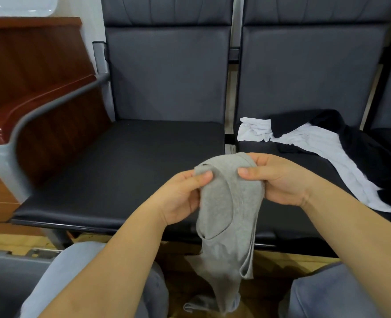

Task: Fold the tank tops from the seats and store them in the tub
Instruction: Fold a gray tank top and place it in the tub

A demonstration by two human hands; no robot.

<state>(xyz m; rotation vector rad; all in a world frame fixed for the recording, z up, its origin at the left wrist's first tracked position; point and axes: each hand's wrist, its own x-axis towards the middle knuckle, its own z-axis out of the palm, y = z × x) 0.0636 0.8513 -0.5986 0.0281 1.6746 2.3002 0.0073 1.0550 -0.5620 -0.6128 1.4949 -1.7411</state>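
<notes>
A grey tank top (226,221) hangs between my knees, in front of the seats' front edge. My left hand (185,196) pinches its upper left edge between thumb and fingers. My right hand (275,180) pinches the upper right edge by the straps. The two hands sit close together, and the cloth droops down toward the floor. On the right seat (281,171) lie a white tank top (314,143) and a black tank top (362,143), crumpled and overlapping. The grey corner at the lower left (11,283) may be the tub; I cannot tell.
The left seat (125,161) is a dark cushion with a grey frame and a wooden armrest (36,104) on its left. A wooden cabinet (29,53) stands behind that. My knees in grey trousers (327,292) flank the hanging cloth above a wood floor.
</notes>
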